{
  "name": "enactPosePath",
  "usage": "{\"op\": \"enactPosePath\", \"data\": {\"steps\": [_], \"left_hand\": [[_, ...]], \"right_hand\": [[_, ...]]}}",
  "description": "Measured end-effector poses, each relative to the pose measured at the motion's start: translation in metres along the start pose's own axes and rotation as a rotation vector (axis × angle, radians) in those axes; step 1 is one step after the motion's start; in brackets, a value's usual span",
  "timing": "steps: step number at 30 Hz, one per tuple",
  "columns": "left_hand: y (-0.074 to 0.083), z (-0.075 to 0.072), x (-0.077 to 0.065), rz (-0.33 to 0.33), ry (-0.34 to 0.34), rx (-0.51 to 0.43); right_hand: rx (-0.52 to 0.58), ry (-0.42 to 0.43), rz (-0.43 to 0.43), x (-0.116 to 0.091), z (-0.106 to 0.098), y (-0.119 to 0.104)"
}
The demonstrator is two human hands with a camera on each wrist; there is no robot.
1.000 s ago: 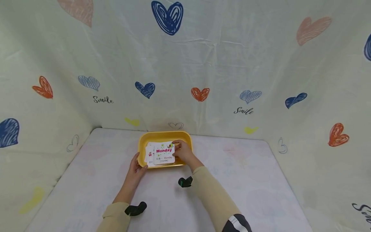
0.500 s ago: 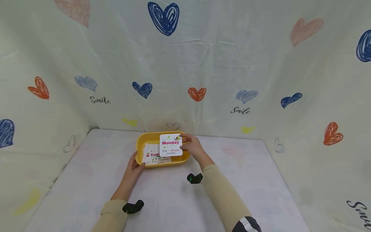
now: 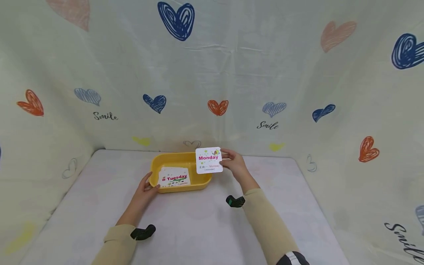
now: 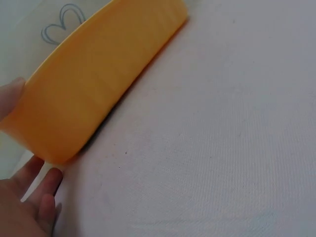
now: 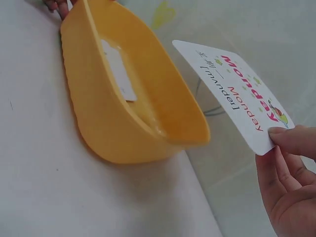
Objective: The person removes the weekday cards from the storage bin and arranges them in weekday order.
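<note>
A white flash card (image 3: 209,160) printed "Monday" is pinched at its right edge by my right hand (image 3: 234,164), thumb on its face in the right wrist view. It hangs above the right end of a yellow tray (image 3: 180,189). Inside the tray, toward its left, lie overlapping cards, the top one a "Tuesday" flash card (image 3: 175,177); how many lie beneath cannot be told. My left hand (image 3: 143,191) grips the tray's near left corner, its thumb at the rim and fingers low against the wall in the left wrist view.
The tray stands near the back edge of a white-covered table (image 3: 185,228). Behind it hangs a pale curtain (image 3: 238,73) printed with hearts and "Smile". Dark curved camera mounts (image 3: 143,232) show at both wrists.
My right hand has lifted the Monday card off the other cards and carried it right, uncovering the Tuesday card. My left hand keeps its hold on the tray. The head view has shifted slightly.
</note>
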State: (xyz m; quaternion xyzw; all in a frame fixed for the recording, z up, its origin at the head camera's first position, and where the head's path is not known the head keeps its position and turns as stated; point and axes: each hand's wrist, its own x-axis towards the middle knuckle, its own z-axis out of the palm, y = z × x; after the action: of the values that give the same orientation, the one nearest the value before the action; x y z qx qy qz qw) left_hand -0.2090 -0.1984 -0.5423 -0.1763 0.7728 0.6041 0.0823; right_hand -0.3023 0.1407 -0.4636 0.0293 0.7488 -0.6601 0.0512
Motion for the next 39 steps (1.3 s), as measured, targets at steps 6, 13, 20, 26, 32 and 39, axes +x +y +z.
{"op": "enactPosePath", "data": {"steps": [6,13,20,26,32,39], "left_hand": [[0.000,0.000,0.002,-0.035,-0.022,-0.051],[0.001,0.000,0.002,-0.074,-0.028,-0.081],[0.000,0.000,0.001,-0.070,-0.049,-0.127],[-0.002,0.001,0.003,-0.053,-0.061,-0.129],[-0.002,0.001,0.004,-0.067,-0.060,-0.119],[-0.002,0.000,0.002,-0.027,-0.094,-0.175]], "right_hand": [[0.008,0.055,0.017,0.000,-0.024,0.009],[-0.004,0.093,0.069,0.000,-0.047,0.027],[0.052,0.116,0.124,0.000,-0.062,0.049],[0.071,0.118,0.128,0.004,-0.066,0.065],[0.068,0.115,0.148,0.010,-0.064,0.084],[-0.028,0.125,0.163,0.010,-0.061,0.093]]}}
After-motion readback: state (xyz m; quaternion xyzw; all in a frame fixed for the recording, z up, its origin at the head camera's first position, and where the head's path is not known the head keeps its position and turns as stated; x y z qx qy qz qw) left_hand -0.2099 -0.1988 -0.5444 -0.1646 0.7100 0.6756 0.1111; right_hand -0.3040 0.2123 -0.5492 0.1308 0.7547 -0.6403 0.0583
